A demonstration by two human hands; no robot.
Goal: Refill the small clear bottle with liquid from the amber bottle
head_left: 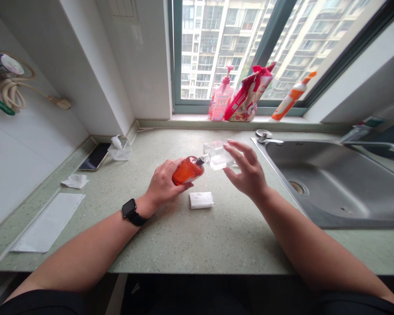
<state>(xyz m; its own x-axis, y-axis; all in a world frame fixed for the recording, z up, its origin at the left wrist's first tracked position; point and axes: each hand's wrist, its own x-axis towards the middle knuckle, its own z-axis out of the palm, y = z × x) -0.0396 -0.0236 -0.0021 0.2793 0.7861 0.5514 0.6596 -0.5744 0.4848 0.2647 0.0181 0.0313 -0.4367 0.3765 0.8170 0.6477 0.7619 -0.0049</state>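
My left hand, with a black watch on the wrist, is wrapped round an amber bottle of orange-red look. The bottle is tilted, its uncapped neck pointing up and to the right. Between the thumb and fingers of my right hand is a clear, square-sided bottle, lying over on its side. The two bottle necks meet mouth to mouth, or nearly so; I cannot tell whether they touch. Below them, a folded white tissue lies on the speckled green counter.
Left on the counter are a phone, a clear container with a white pump top, a crumpled tissue and a white sheet. A steel sink lies right. A pink pump bottle stands by the window.
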